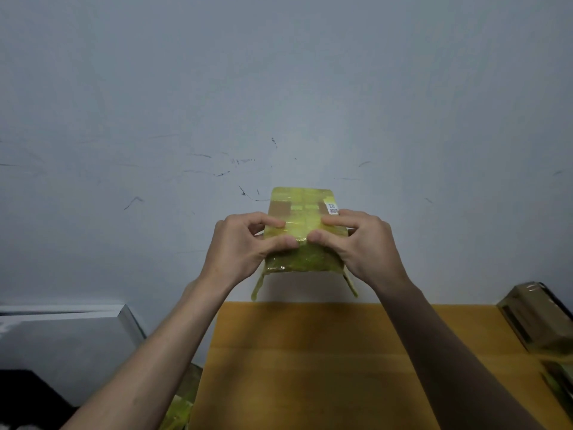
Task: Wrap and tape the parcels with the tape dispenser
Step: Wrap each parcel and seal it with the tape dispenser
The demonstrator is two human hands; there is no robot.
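The parcel [302, 226] is a flat box sheathed in glossy yellow-green tape, with a small white label near its far right corner and two loose tape tails hanging from its near end. It is held up in the air above the yellow surface [310, 352], in front of a scuffed grey wall. The left hand [245, 243] and right hand [359, 243] each pinch its near edge, thumbs almost meeting, forearms reaching forward.

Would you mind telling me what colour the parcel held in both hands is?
Yellow-green, under glossy clear tape, seen in the head view: parcel.
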